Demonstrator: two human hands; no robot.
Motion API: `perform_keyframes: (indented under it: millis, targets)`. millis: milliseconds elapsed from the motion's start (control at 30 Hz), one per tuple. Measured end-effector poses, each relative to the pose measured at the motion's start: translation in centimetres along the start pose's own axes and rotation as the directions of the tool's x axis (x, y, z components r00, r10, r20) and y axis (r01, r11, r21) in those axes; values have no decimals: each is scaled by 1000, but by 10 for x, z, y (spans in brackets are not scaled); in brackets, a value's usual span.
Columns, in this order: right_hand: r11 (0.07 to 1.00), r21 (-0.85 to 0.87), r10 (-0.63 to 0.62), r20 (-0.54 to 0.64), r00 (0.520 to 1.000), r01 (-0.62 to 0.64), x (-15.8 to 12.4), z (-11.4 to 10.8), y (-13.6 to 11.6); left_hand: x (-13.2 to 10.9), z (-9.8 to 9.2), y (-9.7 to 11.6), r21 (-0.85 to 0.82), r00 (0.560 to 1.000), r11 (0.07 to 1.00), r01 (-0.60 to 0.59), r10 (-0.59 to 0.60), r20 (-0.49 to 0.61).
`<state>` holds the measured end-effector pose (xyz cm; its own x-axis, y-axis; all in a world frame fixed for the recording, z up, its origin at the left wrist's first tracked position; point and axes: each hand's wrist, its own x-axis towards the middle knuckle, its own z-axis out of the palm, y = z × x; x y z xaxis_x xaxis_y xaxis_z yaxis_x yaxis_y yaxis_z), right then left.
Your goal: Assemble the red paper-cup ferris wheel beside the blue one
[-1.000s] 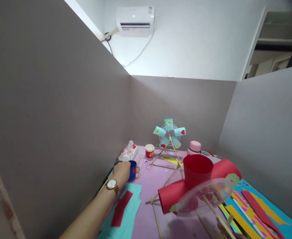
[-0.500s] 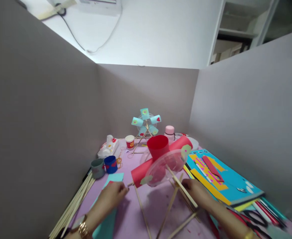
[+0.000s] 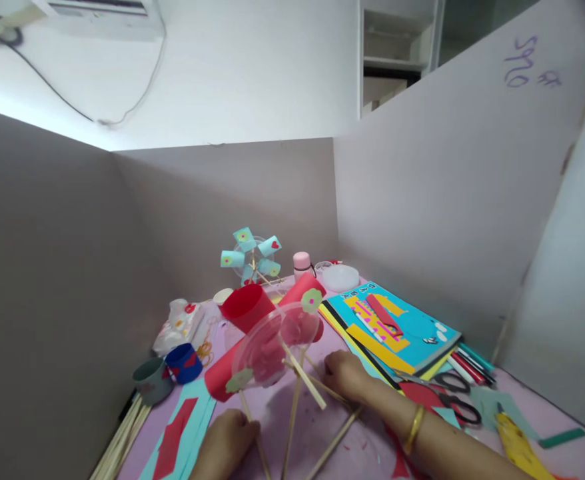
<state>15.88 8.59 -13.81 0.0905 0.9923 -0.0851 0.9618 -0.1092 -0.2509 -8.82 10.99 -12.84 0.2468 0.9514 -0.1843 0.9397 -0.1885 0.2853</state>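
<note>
Here left hand (image 3: pixel 227 440), right hand (image 3: pixel 345 373) fingers clamped on stick frame (image 3: pixel 297 393); partitions close.

Paper tubes (image 3: pixel 252 313): red. Disc (image 3: pixel 272 340): clear, with green-and-pink flowers. Small pinwheel (image 3: pixel 250 257): light blue, red hearts. Cups: one blue (image 3: pixel 182 362), one grey-green (image 3: pixel 150 380). Table (image 3: pixel 317 427): lilac. Bangle (image 3: pixel 415 429): gold.

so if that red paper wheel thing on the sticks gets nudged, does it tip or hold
Probably tips easily: the red paper wheel sits high on thin wooden sticks, and both the left hand and right hand are at its legs. It looks light, and the paper tubes would likely crush.
</note>
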Motion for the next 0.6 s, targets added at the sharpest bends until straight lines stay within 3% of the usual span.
perform_keyframes:
  millis: [367, 600]
  targets:
    - [994, 92, -57, -34, 998, 60, -5, 5, -1, 2, -12, 2, 123, 999, 992, 36, -34, -17]
    - [990, 130, -48, -80, 996, 59, 1, 8, 0, 4, -21, 10, 102, 996, 991, 87, -85, -23]
